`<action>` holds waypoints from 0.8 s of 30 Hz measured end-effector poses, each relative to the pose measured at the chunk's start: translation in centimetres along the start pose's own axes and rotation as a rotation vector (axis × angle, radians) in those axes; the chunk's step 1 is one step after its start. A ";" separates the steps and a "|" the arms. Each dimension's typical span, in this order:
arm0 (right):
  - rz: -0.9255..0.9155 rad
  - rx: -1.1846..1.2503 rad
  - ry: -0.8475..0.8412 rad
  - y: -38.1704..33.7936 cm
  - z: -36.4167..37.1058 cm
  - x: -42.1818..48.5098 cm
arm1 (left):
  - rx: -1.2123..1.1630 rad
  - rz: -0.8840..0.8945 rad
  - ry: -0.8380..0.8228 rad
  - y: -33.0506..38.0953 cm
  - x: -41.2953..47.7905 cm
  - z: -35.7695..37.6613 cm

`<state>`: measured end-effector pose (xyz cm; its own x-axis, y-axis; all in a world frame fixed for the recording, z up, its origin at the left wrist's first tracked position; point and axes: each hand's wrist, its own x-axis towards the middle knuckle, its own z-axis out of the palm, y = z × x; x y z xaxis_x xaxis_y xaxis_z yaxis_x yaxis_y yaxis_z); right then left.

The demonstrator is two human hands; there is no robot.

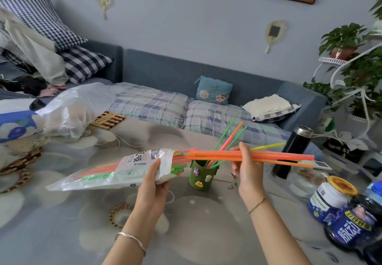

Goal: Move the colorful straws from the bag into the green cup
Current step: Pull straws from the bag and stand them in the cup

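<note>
The bag lies slanted above the tabletop, its closed end low and far out to the left of the left hand and its open mouth raised just past that grip. The left grip is closed on the bag near the mouth, thumb on top and fingers curled under. Many remaining straws show through the clear film to the left of it.

Just right of the left grip and a little lower, the green cup stands upright on the tabletop, between the two hands. A few standing straws are already in it, leaning up and to the right.

The right hand pinches a bundle of straws, mostly orange and pink, between thumb and fingers, so its grip is closed round them. The bundle's long axis runs nearly level. Its left ends reach from the grip back to the bag's mouth, and whether they are fully clear of it is hard to tell. The longer part runs out right of the grip, ending near a black flask.

The cup's opening lies below and left of the right grip, under the bundle and nearer this hand's load. By my reading, the bundle must swing from level to upright, one end down over the cup.
</note>
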<state>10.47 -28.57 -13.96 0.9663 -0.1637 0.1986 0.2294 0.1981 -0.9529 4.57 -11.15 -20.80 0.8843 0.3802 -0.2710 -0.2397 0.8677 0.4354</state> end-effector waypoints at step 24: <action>-0.188 -0.637 -0.098 1.6 -0.3 7.8 | -0.048 0.052 -0.030 0.9 0.2 0.0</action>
<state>18.36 -29.83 -13.98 0.9297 -0.0453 0.3656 0.3102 -0.4394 -0.8430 4.51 -10.29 -20.44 0.8816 0.4164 -0.2224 -0.3044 0.8615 0.4064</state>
